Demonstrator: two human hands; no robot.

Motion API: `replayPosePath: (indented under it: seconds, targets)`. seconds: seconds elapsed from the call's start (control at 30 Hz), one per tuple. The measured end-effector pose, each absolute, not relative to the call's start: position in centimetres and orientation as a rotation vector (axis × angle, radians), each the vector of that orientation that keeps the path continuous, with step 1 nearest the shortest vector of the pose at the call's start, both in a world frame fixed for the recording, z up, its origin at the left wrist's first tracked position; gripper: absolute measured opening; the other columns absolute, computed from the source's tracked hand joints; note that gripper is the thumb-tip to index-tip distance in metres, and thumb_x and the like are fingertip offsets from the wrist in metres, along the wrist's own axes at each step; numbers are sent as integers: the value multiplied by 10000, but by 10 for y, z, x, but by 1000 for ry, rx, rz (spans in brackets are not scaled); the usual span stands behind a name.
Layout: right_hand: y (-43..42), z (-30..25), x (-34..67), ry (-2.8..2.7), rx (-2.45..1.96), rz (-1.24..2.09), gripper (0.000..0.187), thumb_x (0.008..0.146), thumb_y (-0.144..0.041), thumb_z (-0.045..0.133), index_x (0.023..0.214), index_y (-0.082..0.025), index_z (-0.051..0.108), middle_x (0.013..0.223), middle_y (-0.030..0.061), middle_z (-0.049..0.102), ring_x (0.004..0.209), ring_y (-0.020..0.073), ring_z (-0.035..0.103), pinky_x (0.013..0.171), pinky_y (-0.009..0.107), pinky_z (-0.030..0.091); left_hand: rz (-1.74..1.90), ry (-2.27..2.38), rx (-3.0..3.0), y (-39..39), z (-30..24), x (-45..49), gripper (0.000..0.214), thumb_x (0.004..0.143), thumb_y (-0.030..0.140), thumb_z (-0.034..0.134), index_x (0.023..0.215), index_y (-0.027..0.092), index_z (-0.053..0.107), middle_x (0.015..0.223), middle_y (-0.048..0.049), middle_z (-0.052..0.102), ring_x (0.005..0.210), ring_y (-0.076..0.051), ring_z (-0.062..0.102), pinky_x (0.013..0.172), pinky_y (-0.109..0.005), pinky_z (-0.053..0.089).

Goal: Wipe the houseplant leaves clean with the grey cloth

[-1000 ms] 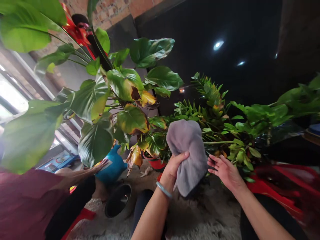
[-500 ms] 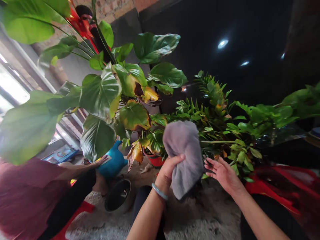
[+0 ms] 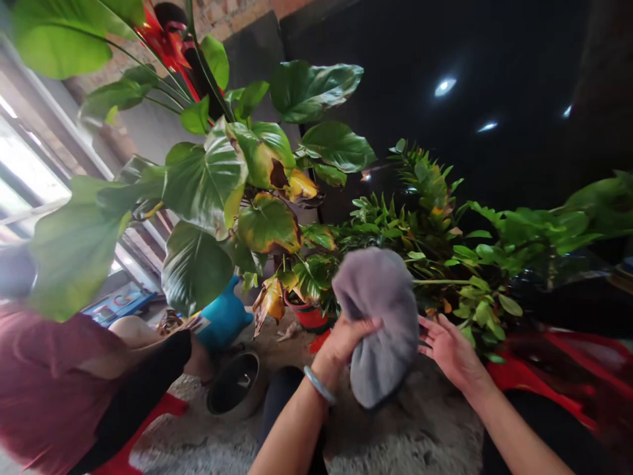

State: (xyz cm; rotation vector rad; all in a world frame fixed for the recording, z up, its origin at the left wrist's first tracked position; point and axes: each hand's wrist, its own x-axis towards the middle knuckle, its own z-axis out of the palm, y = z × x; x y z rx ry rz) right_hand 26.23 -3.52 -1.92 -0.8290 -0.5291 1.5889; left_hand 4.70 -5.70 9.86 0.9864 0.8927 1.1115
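Mostly, grey fabric (image 3: 388, 353) extends beyond the grasping left hand (image 3: 347, 338).

A rough grey floor (image 3: 410, 435) spreads below. Around the view's centre, a red flowerpot (image 3: 307, 317) stands at six o'clock, a small pale scrap (image 3: 289, 332) lies toward seven, a dark round bucket (image 3: 251, 400) stands at seven, a red stool (image 3: 136, 441) beyond it toward eight.

A large-leaved plant (image 3: 205, 188), partly yellowed and browned, fills the far left, with a red bow (image 3: 164, 43) near its top. Bushy green plants (image 3: 482, 254) spread right, before a glossy black panel (image 3: 410, 46). Near left, a person (image 3: 49, 389) sits beside a dark round bucket (image 3: 235, 386).
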Motion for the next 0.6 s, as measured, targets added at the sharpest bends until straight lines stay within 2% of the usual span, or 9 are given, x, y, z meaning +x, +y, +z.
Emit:
replayPosePath:
  seconds: [0.07,0.13,0.27,0.33,0.4,0.5,0.6]
  targets:
    - [-36,-16,262,-480,-869,1585,344,811,-532,626,860,-230,783,945,105,799,843,277,709,694,394,564,1221,885,842,-44,105,44,622,465,395,929,994,126,740,1005,-124,778,998,-306,705,937,-386,531]
    - [-38,-12,262,-432,-882,1588,324,824,-500,613,843,-227,786,914,101,799,807,259,706,667,373,563,1225,921,756,-42,87,39,618,474,364,922,1008,120,730,964,-121,784,960,-309,720,934,-405,535]
    - [-40,-7,261,-384,-911,1587,321,856,-455,568,840,-225,793,872,95,799,750,238,702,610,342,561,937,972,726,-70,23,27,589,402,290,939,926,110,736,795,-106,777,900,-348,727,900,-450,536]
    - [-40,-5,260,-377,-917,1591,329,865,-448,553,835,-224,793,874,96,800,748,234,701,606,337,563,840,913,748,-88,11,21,613,418,253,939,984,120,744,850,-108,787,944,-354,722,915,-454,526]
    - [-40,-4,257,-373,-920,1594,344,878,-444,536,829,-220,792,880,95,799,754,226,698,608,328,563,848,866,795,-95,23,14,614,429,223,939,1006,126,751,891,-104,794,957,-340,721,924,-432,524]
    - [-42,0,253,-358,-937,1582,356,894,-425,516,822,-213,793,880,93,796,760,219,691,604,317,560,1028,857,801,-81,68,3,511,429,241,939,887,102,761,787,-83,784,824,-292,733,878,-379,544]
    - [-43,5,250,-327,-941,1592,345,895,-385,515,789,-207,791,841,93,793,739,218,688,595,318,558,1233,896,611,-54,98,-5,338,576,318,866,802,102,738,645,-53,741,640,-228,704,789,-346,564]
